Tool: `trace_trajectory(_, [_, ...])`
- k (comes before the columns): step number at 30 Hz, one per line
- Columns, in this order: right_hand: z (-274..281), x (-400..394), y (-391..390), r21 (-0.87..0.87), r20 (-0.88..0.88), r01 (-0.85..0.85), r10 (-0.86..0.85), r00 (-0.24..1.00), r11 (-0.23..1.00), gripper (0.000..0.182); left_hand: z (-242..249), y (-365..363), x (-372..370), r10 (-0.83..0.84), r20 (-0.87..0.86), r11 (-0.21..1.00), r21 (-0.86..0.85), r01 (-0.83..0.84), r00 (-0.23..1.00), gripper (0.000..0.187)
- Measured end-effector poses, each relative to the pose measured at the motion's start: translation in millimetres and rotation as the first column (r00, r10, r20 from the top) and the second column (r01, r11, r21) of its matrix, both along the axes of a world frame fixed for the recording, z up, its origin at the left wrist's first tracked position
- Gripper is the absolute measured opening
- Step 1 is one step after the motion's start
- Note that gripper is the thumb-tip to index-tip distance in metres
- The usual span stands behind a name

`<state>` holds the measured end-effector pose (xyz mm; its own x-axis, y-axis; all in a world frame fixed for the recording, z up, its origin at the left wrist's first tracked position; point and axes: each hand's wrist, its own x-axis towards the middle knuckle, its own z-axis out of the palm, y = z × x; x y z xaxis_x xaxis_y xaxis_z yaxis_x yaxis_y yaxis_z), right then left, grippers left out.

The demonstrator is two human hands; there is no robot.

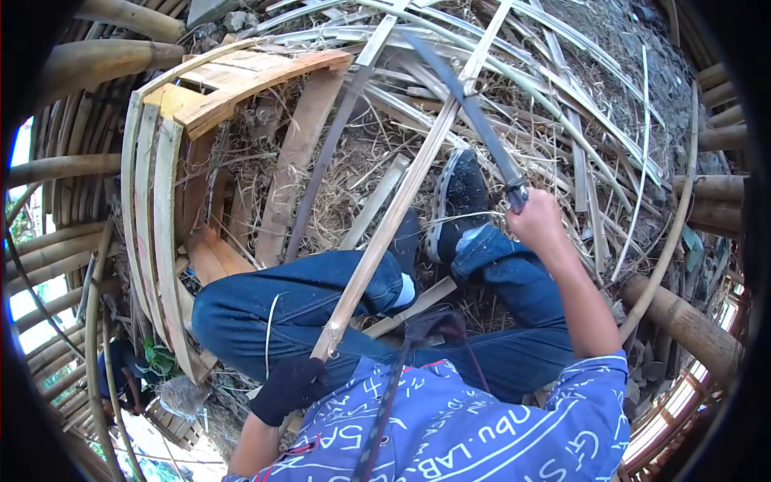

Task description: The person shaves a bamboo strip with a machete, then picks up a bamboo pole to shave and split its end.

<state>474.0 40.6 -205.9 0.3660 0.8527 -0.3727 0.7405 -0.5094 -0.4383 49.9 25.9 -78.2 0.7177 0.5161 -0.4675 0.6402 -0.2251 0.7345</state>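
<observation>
1. The right hand point(536, 221), bare, is closed firmly around the handle of a long knife point(486, 128), whose blade points forward and away from the body.
2. The left hand point(289, 391), in a dark glove, is at the near end of a long pale strip point(385, 241). Its fingers are curled, but whether they close on the strip or only rest against it, I cannot tell.
3. The strip slants across the lap, over the jeans point(277, 301), to the far litter of cut pieces. The blade crosses it well up its length; contact there looks likely but is not certain.
4. Blade work on this strip seems to be in hand, perhaps trimming or splitting. Any stroke here calls for a steady strip, a controlled blade angle, and room between the edge and the shoe point(464, 189) just beside the strip.
5. Farther out, loose strips point(580, 173) and shavings cover the ground ahead and to the right. A slatted wooden frame point(167, 201) stands to the left, beyond the knee.
</observation>
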Motion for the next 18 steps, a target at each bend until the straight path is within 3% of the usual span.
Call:
trace_trajectory(1, [-2,0,-4,0.015,-0.023,-0.009,0.010,1.000,1.000,0.018,-1,1,4,0.029,-0.038,0.999,-0.030,-0.031,0.999,0.019])
trace_trajectory(2, [1,-12,-12,-0.062,-0.018,-0.111,0.110,0.994,0.992,0.016,-2,0,6,0.063,-0.082,0.996,-0.057,-0.068,0.995,0.020])
trace_trajectory(3, [14,-33,-18,-0.033,-0.100,-0.188,0.184,0.978,0.982,0.017,1,-1,7,0.070,-0.081,0.996,-0.055,-0.074,0.994,0.020])
trace_trajectory(5, [28,-68,-21,-0.081,-0.140,-0.448,0.435,0.889,0.890,0.015,6,0,7,0.094,-0.232,0.971,-0.195,-0.141,0.968,0.020])
trace_trajectory(9, [29,-95,-11,0.020,-0.296,-0.426,0.412,0.862,0.905,0.019,2,-8,-3,0.118,-0.161,0.979,-0.148,-0.142,0.980,0.018])
trace_trajectory(11, [32,-98,-9,0.033,-0.286,-0.446,0.436,0.853,0.894,0.020,-12,-13,-14,0.195,-0.129,0.947,-0.232,-0.221,0.972,0.019])
trace_trajectory(12, [34,-97,-6,0.041,-0.270,-0.464,0.457,0.848,0.885,0.020,-11,-10,-12,0.197,-0.114,0.951,-0.221,-0.218,0.974,0.019])
trace_trajectory(14, [38,-90,1,-0.119,-0.203,-0.623,0.595,0.778,0.773,0.022,-4,-5,-9,0.286,-0.371,0.733,-0.509,-0.451,0.884,0.016])
trace_trajectory(15, [34,-79,11,-0.212,-0.169,-0.682,0.661,0.731,0.700,0.020,-5,-3,-8,0.288,-0.372,0.736,-0.504,-0.452,0.883,0.016])
trace_trajectory(16, [-35,-45,6,-0.174,0.166,-0.694,0.715,0.679,0.699,0.021,-3,-5,-10,0.181,-0.244,0.916,-0.312,-0.254,0.953,0.013])
trace_trajectory(17, [-52,6,44,-0.487,-0.042,-0.425,0.465,0.884,0.763,0.024,-1,-10,-12,0.034,-0.145,0.995,-0.084,-0.046,0.989,0.009])
trace_trajectory(18, [-58,37,47,-0.103,0.186,-0.104,0.122,0.975,0.989,0.025,-7,-12,-9,0.052,-0.151,0.994,-0.085,-0.065,0.987,0.009])
